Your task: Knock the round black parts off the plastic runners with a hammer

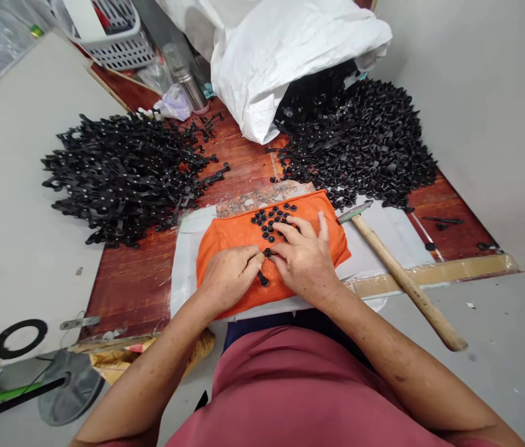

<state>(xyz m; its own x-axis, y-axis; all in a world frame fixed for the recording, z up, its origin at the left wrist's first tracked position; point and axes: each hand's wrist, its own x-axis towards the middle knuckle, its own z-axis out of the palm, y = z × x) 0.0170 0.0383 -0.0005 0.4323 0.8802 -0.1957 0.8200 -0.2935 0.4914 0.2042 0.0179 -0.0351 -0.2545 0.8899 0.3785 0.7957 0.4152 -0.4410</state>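
Note:
My left hand [229, 273] and my right hand [306, 256] rest close together on an orange cloth [225, 236] spread over a white board. Both hands are curled, and their fingertips meet on a small black plastic piece [267, 252] pinched between them. One more small black piece [263, 280] lies on the cloth just below my fingers. A cluster of several small black pieces [272, 222] sits on the cloth just beyond my hands.
A large heap of black plastic strips [123, 174] lies at the left on the wooden floor. Another heap of black parts [365, 143] spills from a white sack [290, 56] at the right. A wooden-handled hammer [402, 279] lies right of the cloth. A white basket [113, 31] stands at the back.

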